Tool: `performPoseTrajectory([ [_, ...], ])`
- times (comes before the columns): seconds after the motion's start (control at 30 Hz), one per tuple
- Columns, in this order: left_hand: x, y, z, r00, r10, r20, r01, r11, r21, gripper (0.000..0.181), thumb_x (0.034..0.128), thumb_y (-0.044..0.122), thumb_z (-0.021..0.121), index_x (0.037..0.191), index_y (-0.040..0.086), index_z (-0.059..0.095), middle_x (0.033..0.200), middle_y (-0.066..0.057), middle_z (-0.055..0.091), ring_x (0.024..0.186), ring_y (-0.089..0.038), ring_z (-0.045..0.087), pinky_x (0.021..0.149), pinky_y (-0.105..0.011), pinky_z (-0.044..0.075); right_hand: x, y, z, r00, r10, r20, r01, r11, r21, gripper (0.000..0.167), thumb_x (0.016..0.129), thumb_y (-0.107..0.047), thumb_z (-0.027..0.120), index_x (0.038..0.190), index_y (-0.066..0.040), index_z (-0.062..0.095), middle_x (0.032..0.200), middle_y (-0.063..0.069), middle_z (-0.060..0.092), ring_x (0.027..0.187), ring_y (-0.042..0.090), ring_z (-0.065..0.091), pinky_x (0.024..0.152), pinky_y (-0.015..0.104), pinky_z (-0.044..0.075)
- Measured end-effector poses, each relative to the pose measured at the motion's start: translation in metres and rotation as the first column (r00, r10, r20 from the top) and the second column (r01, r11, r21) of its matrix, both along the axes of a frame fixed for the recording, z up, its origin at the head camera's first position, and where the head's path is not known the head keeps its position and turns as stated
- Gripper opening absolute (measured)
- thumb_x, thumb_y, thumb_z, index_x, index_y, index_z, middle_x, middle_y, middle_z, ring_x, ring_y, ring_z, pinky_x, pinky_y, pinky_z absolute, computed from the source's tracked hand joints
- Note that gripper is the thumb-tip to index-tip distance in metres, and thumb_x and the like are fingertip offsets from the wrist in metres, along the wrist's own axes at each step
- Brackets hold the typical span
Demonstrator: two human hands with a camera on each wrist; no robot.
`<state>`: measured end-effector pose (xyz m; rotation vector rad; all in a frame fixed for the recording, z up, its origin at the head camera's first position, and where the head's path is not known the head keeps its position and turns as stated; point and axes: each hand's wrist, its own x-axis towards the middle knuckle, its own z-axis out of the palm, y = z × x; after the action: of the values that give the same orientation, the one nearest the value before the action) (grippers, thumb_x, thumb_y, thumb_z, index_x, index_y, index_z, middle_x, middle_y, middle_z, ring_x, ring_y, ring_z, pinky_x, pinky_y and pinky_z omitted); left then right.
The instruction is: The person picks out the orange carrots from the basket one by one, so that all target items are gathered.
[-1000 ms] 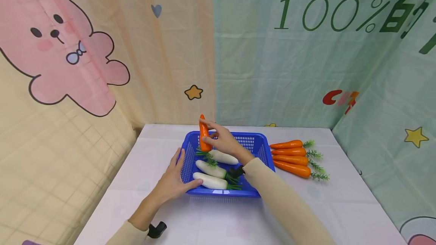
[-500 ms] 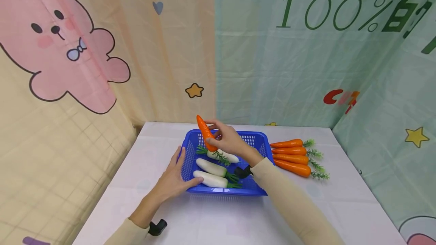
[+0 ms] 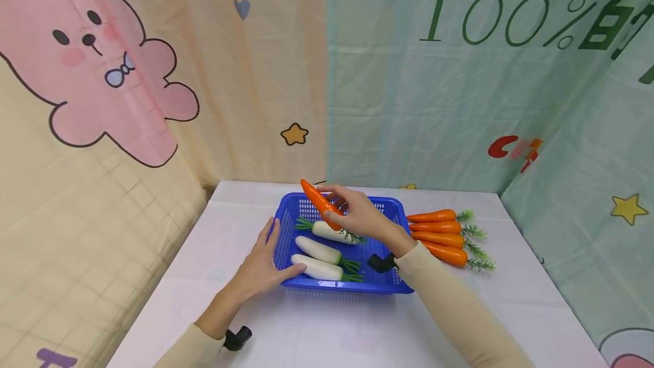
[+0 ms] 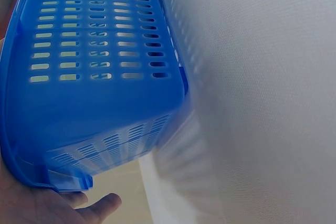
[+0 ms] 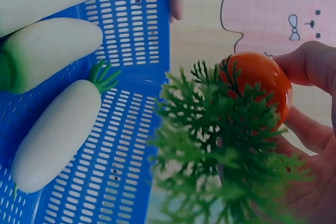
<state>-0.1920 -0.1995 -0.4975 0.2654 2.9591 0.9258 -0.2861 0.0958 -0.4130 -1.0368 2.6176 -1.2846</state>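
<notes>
In the head view, my right hand [image 3: 361, 214] holds an orange carrot [image 3: 318, 202] between thumb and fingers above the blue plastic basket [image 3: 352, 287]. The carrot tilts, its tip up to the left and its leafy green top hanging low. From the right wrist, those leaves [image 5: 220, 140] cover part of the carrot. My left hand [image 3: 258, 268] grips the basket's near left corner, thumb over the front rim and fingers along the left side. Inside the basket lie three white radishes, a back one [image 3: 327, 231], a middle one [image 3: 318, 249] and a front one [image 3: 317, 268].
Several more carrots [image 3: 434, 227] lie in a row on the white table [image 3: 327, 328], right of the basket, leafy ends pointing right. Printed curtains [image 3: 409, 101] stand behind the table and at its sides.
My right hand has moved right with the carrot, which has gone from near upright to tilted left. More of the back radish shows. My left hand stays on the basket.
</notes>
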Motion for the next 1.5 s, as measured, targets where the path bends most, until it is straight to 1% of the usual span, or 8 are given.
performPoseTrajectory([
  [0.17,0.0,0.0,0.001,1.0,0.008,0.002,-0.008,1.0,0.005,0.135,0.0982,0.078,0.078,0.189,0.011,0.002,0.199,-0.019,-0.004,0.178,-0.058,0.024,0.133,-0.082,0.039,0.003,0.013,-0.001,1.0,0.023,-0.006,-0.023,1.0,0.009,0.055,0.113,-0.024,0.071,0.168,-0.023,0.062,0.144,0.01,0.08,0.11,0.024,0.076,0.089,0.035,0.07],
  [0.4,-0.002,0.001,0.001,1.0,0.005,0.0,-0.005,1.0,0.013,0.137,0.0966,0.079,0.079,0.189,0.011,0.002,0.199,-0.018,-0.004,0.179,-0.057,0.022,0.134,-0.082,0.037,0.012,0.034,-0.006,0.999,-0.041,-0.009,0.041,0.995,0.094,0.054,0.114,-0.028,0.071,0.167,-0.024,0.063,0.143,0.009,0.08,0.109,0.021,0.074,0.085,0.031,0.068],
  [0.6,-0.002,0.001,-0.001,1.0,0.015,-0.013,-0.015,1.0,0.01,0.139,0.0956,0.079,0.08,0.188,0.011,0.002,0.199,-0.019,-0.002,0.179,-0.056,0.022,0.134,-0.081,0.037,0.017,0.054,-0.005,0.998,-0.069,-0.007,0.069,0.99,0.12,0.054,0.113,-0.029,0.074,0.166,-0.024,0.063,0.143,0.01,0.081,0.11,0.022,0.076,0.079,0.028,0.07],
  [0.87,-0.002,0.001,0.0,1.0,0.01,-0.024,-0.01,1.0,0.018,0.139,0.095,0.078,0.081,0.188,0.009,0.004,0.198,-0.02,-0.001,0.179,-0.057,0.022,0.134,-0.082,0.038,0.021,0.084,-0.01,0.994,-0.098,-0.04,0.103,0.983,0.15,0.054,0.111,-0.024,0.076,0.164,-0.02,0.065,0.138,0.01,0.082,0.108,0.02,0.075,0.084,0.027,0.068],
  [1.03,-0.001,0.002,-0.001,1.0,0.007,-0.025,-0.006,1.0,0.024,0.14,0.0949,0.077,0.082,0.188,0.008,0.004,0.198,-0.021,-0.001,0.179,-0.057,0.021,0.134,-0.082,0.038,0.023,0.099,-0.014,0.992,-0.126,-0.018,0.127,0.977,0.173,0.055,0.11,-0.023,0.077,0.164,-0.022,0.066,0.138,0.007,0.082,0.108,0.019,0.075,0.085,0.027,0.068],
  [1.2,0.0,0.003,-0.003,1.0,0.006,-0.026,-0.005,1.0,0.029,0.14,0.0951,0.077,0.082,0.188,0.008,0.003,0.198,-0.02,-0.001,0.179,-0.058,0.022,0.134,-0.083,0.037,0.025,0.113,-0.017,0.99,-0.143,-0.003,0.14,0.969,0.201,0.056,0.11,-0.023,0.077,0.164,-0.021,0.065,0.137,0.006,0.082,0.107,0.017,0.074,0.091,0.031,0.067],
  [1.3,0.0,0.003,-0.001,1.0,0.009,-0.02,-0.008,1.0,0.021,0.14,0.0953,0.078,0.081,0.188,0.009,0.003,0.198,-0.02,-0.001,0.178,-0.059,0.022,0.133,-0.084,0.038,0.025,0.12,-0.018,0.989,-0.145,-0.005,0.142,0.964,0.224,0.056,0.11,-0.024,0.078,0.164,-0.019,0.065,0.136,0.005,0.082,0.11,0.016,0.073,0.095,0.032,0.066],
  [1.5,0.001,0.002,0.0,1.0,0.013,-0.009,-0.013,1.0,0.012,0.139,0.0961,0.079,0.08,0.188,0.01,0.002,0.198,-0.02,-0.001,0.179,-0.058,0.02,0.133,-0.084,0.037,0.029,0.134,-0.018,0.98,-0.194,0.038,0.179,0.951,0.251,0.054,0.11,-0.024,0.078,0.163,-0.023,0.066,0.138,0.004,0.08,0.119,0.021,0.073,0.1,0.039,0.069],
])
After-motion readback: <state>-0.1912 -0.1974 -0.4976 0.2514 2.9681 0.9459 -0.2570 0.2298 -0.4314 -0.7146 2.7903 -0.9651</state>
